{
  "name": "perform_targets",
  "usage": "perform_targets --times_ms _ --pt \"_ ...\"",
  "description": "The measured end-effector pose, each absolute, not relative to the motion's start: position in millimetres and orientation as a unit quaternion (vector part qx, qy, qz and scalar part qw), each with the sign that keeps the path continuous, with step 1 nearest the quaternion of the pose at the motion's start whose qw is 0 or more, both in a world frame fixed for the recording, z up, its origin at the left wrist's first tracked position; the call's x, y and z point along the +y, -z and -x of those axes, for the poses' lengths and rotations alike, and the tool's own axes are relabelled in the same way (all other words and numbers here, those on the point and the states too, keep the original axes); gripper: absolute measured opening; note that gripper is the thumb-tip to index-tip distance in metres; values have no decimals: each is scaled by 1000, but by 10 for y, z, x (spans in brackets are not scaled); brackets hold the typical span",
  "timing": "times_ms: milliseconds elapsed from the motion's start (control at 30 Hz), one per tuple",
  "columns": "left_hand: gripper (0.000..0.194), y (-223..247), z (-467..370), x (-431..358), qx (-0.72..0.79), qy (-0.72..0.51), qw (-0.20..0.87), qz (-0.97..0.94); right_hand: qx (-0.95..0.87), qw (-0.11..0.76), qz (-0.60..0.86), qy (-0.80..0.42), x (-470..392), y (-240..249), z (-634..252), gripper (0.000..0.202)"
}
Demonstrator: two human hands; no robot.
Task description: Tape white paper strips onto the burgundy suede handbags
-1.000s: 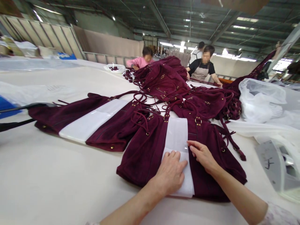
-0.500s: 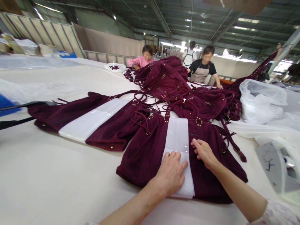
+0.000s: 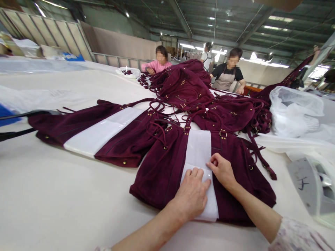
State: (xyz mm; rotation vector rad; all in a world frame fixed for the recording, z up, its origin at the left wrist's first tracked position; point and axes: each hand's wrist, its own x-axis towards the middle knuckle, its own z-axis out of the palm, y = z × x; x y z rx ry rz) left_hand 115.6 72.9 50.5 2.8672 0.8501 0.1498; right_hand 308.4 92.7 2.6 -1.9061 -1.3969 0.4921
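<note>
Left hand (image 3: 192, 195) flat, open on white strip (image 3: 199, 150) — right hand (image 3: 222, 170) pinching strip edge.

Big pale worktop (image 3: 52, 195), dark red bag (image 3: 162, 170) with a white strip under the left hand (image 3: 191, 195), another dark red bag (image 3: 78, 125) further left, heap of bags (image 3: 193, 90) beyond, clear plastic bags (image 3: 293, 111) right of the right hand (image 3: 222, 170)

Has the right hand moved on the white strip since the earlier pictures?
Yes. The right hand curled and slid leftward along the white strip, closer to the resting left hand.
</note>
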Motion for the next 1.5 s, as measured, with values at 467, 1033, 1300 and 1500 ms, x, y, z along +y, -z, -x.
perform_targets --times_ms 467,1033,1300,1500 --pt "42 -442 -1159 769 275 -67 104 -953 -597 290 710 -234 1145 -168 -3218 59" --pt "54 -358 -1234 1092 280 -68 29 -957 -264 253 924 -111 -839 -1436 -5710 26" --pt "51 -334 -1221 1171 266 -93 28 -959 -122 245 932 -239 -759 -1034 -6077 29" --pt "45 -229 -1207 1268 250 -125 31 -960 -121 305 903 -276 -1030 -1232 -6108 27"
